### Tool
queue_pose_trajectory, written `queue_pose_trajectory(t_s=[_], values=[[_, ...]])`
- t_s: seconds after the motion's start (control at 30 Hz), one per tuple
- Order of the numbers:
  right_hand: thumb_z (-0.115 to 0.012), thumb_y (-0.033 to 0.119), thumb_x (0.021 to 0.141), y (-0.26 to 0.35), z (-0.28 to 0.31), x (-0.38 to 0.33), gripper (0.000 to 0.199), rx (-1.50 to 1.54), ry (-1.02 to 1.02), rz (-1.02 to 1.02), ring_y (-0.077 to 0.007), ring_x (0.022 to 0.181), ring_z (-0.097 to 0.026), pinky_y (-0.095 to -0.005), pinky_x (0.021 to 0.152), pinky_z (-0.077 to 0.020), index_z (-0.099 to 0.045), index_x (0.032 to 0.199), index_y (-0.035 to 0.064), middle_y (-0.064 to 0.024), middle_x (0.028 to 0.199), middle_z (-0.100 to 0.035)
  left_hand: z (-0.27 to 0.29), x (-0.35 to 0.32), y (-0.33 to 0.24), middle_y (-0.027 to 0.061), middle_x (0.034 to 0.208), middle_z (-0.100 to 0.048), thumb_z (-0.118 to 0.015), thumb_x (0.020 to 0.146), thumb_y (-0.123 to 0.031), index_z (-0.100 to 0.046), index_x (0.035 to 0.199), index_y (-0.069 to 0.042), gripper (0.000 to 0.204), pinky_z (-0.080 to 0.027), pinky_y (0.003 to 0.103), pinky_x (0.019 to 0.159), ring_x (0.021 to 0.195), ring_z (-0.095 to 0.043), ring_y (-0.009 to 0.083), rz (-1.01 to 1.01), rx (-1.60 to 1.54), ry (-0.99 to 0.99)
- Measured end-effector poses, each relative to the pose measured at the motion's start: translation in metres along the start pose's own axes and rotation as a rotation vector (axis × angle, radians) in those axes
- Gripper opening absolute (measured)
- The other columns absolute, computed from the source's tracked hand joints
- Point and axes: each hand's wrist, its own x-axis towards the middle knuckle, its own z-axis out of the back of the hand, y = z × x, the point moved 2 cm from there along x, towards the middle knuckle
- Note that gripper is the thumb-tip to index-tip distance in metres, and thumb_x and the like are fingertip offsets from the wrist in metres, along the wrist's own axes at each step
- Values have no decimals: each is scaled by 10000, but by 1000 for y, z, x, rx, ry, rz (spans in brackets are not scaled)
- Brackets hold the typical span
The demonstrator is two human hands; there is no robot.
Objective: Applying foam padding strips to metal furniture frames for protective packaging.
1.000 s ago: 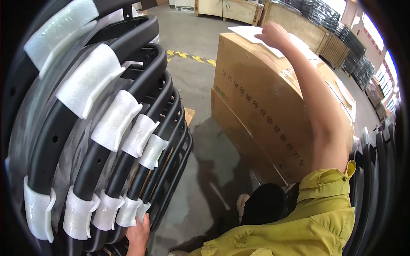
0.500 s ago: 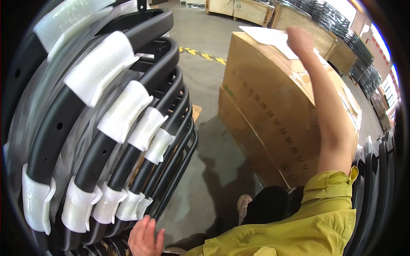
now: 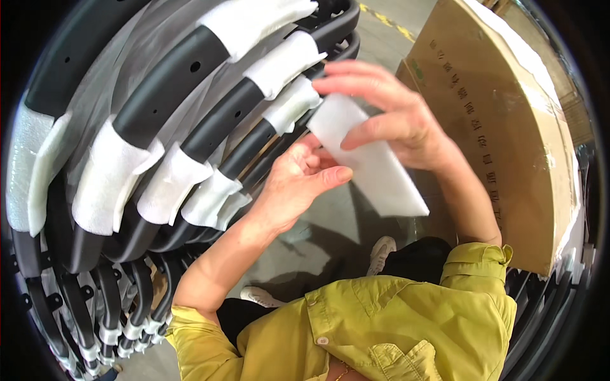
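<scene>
A white foam sheet (image 3: pixel 387 178) hangs tilted between my hands, in front of the black tubular frames. My right hand (image 3: pixel 400 120) grips it from above, thumb across its face and fingers stretched toward the wrapped tubes. On the sheet's left edge, my left hand (image 3: pixel 295 181) has its thumb at the front and its fingers curled, partly hidden behind. Close to my right fingertips is a foam wrap (image 3: pixel 292 105) around one black tube. More white foam wraps (image 3: pixel 111 181) sit around the neighbouring tubes (image 3: pixel 181 73), with clear plastic film between the frames.
A large cardboard box (image 3: pixel 483 127) stands at my right. More dark tubular frames (image 3: pixel 540 317) are behind it at the lower right. Further black tubes (image 3: pixel 108 298) with foam wraps reach down at the lower left. Yellow-black floor tape (image 3: pixel 387 22) runs at the back.
My right hand has brought a white foam sheet from the box top to the frames. My left hand has risen from the lower tubes to the sheet. The view has shifted toward the frames.
</scene>
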Motion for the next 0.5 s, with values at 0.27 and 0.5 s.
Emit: queue_pose_trajectory(t_s=[0.27,0.5], values=[[-613,223,766,-60,-111,-142,321,1364,-4,-1296,-116,832,-549,-250,756,-428,-548,1015,32,-40,911,-589,47,-1,97,18,742,-573,-645,732,-131,-525,854,-22,204,-370,184,515,597,-505,71,274,108,-500],[-622,108,738,-58,-160,-186,324,1511,-20,-1413,-153,813,-566,-286,717,-450,-539,1029,-7,-64,910,-593,40,-11,52,104,827,-572,-589,758,-112,-508,965,-4,247,-441,275,598,709,-561,174,-16,1089,-381]])
